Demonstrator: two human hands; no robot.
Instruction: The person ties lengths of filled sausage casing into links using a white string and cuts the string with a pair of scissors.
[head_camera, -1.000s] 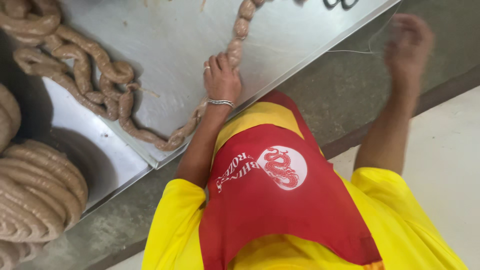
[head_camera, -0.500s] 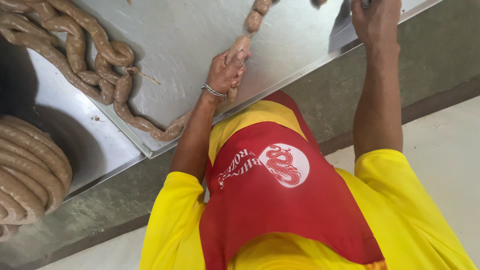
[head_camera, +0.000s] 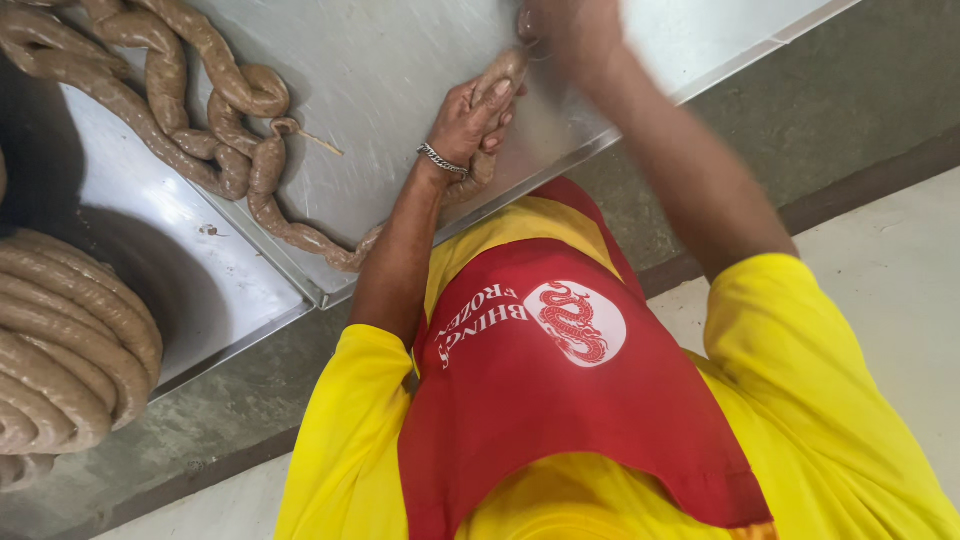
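A long chain of brown sausage links (head_camera: 250, 160) lies looped across a steel table top (head_camera: 400, 60) and runs along its near edge. My left hand (head_camera: 462, 122), with a metal bracelet (head_camera: 440, 160) on the wrist, is shut around one link (head_camera: 505, 70) of that chain and holds it upright. My right hand (head_camera: 575, 35) is blurred at the top edge, right against the upper end of the same link. Its fingers look bunched, but the blur hides what they hold.
A thick coil of unlinked sausage (head_camera: 60, 340) is piled at the left edge beside a lower steel surface (head_camera: 200, 290). A grey concrete ledge (head_camera: 800, 110) runs under the table, with pale floor (head_camera: 880, 260) at the right. My yellow shirt and red apron (head_camera: 540, 400) fill the bottom.
My right hand has swung in from the right to the top of the link. My left hand has closed around the link and lifted its end off the table.
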